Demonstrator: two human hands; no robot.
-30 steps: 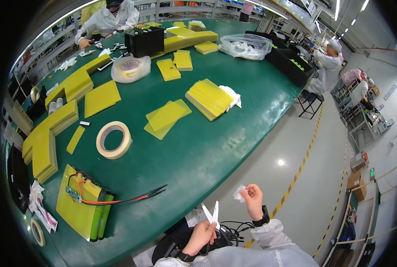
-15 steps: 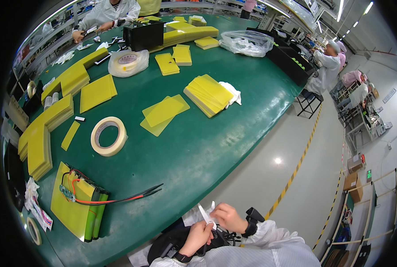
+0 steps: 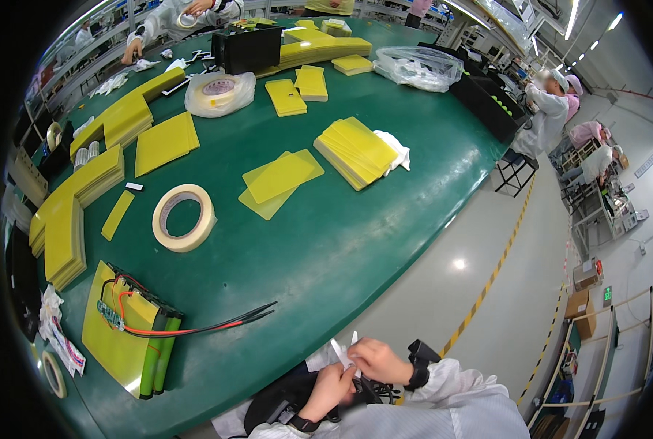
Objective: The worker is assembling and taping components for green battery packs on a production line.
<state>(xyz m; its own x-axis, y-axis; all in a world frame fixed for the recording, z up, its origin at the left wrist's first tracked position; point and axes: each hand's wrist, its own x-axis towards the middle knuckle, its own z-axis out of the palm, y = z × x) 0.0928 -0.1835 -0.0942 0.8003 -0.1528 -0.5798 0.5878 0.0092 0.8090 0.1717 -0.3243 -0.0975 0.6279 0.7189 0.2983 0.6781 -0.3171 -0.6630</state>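
Note:
Near my lap, just off the table's near edge, my left hand (image 3: 328,389) is closed in a pinch on a narrow white strip (image 3: 339,353). My right hand (image 3: 378,361) pinches the same white piece from the right, its fingertips meeting the left hand's. Two pale ends stick up in a V; whether they are one piece or two I cannot tell. On the table to the left lies a battery pack (image 3: 149,358) with green cells, a yellow sheet, a small circuit board (image 3: 110,315) and red and black wires (image 3: 231,322). Neither hand touches it.
The green table (image 3: 282,271) holds a roll of cream tape (image 3: 208,219), loose yellow sheets (image 3: 279,183), stacked yellow sheets (image 3: 352,154), a bagged tape roll (image 3: 220,94) and a black box (image 3: 246,51). A co-worker's sleeve (image 3: 167,20) reaches in at the far side. Striped floor tape (image 3: 491,271) runs right.
My view has shifted slightly. The white ends between my fingers now stand in a wider V. Across the table, the co-worker has raised one hand, which holds a ring-shaped roll.

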